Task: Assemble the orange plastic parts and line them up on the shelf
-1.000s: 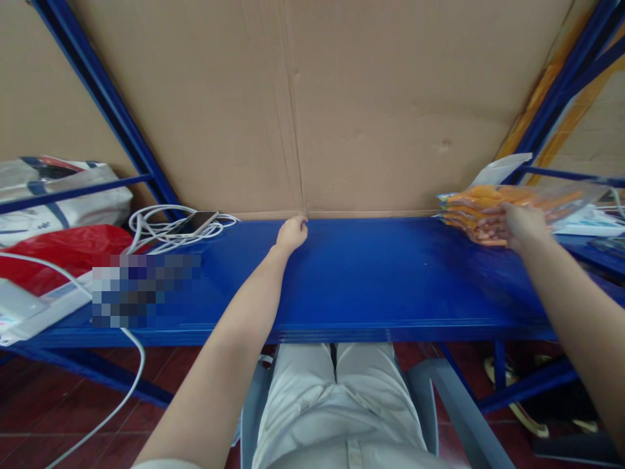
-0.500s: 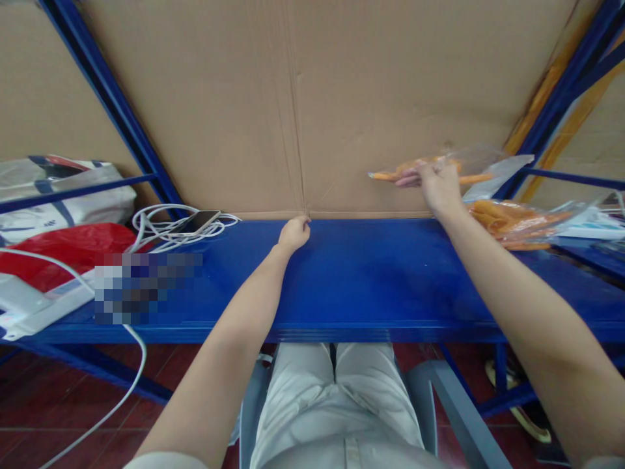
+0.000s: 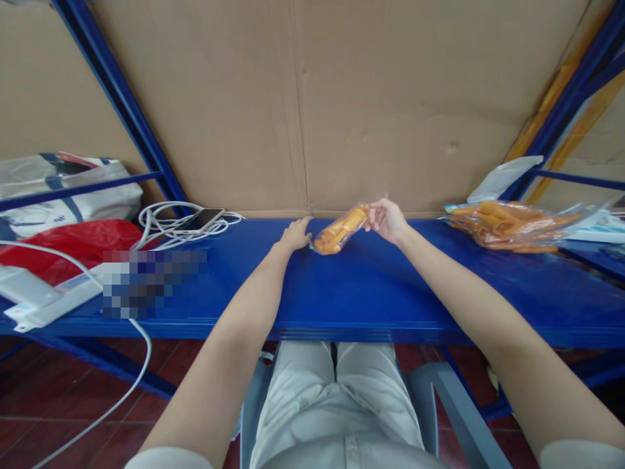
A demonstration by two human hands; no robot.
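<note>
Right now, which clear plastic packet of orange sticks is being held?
The single clear packet of orange sticks at mid-shelf, pinched by the right hand. The other packets lie untouched in a pile at the right end of the blue shelf.

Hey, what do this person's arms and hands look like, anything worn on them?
The left hand and right hand are ungloved, no watch, bracelet or ring showing. The forearms are uncovered; short pale sleeves show only at the bottom edge.
</note>
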